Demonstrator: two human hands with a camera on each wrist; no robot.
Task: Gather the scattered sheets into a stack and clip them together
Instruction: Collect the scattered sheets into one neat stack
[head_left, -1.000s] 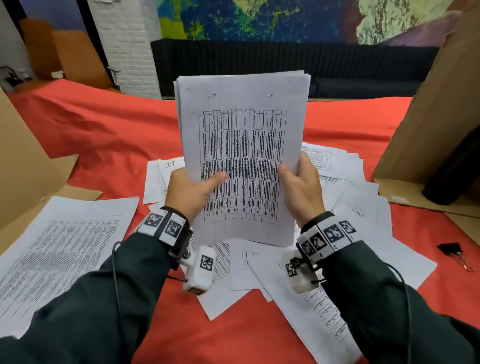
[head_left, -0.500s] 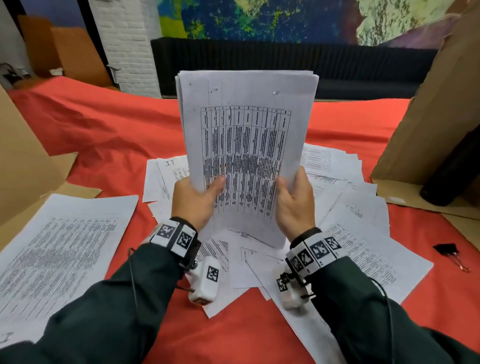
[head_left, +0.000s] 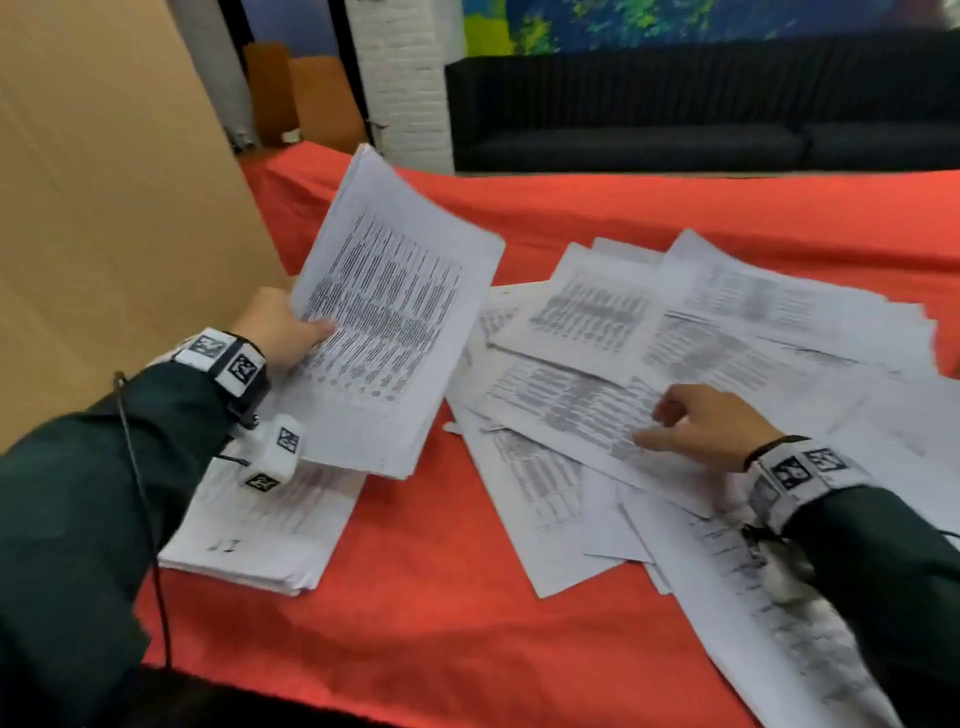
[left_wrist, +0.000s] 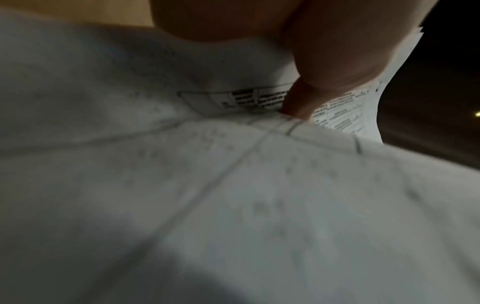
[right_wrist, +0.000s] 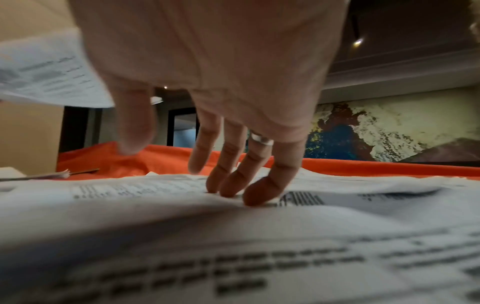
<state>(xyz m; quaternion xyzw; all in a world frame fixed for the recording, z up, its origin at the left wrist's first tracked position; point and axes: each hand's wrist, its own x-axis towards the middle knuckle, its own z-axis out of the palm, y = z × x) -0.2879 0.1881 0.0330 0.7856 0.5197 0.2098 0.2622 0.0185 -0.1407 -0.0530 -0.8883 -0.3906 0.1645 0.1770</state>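
My left hand (head_left: 283, 327) grips a thick bundle of printed sheets (head_left: 387, 312) by its left edge, thumb on top, and holds it tilted above the red cloth. In the left wrist view the thumb (left_wrist: 298, 100) presses on the bundle (left_wrist: 233, 185). My right hand (head_left: 696, 423) is down on the scattered sheets (head_left: 701, 332) at the right. Its straight fingertips (right_wrist: 255, 195) touch the top scattered sheet (right_wrist: 155, 191) and grip nothing. A second stack of sheets (head_left: 260, 525) lies flat below my left wrist. No clip shows in any view.
A tall cardboard panel (head_left: 104, 208) stands at the left, close behind my left hand. The red cloth (head_left: 441, 597) covers the table, bare between the two paper piles. A dark sofa (head_left: 675, 114) runs along the back wall.
My right hand let go of the bundle and dropped onto the scattered sheets. My left hand carried the bundle to the left and tilted it. The camera view swung left.
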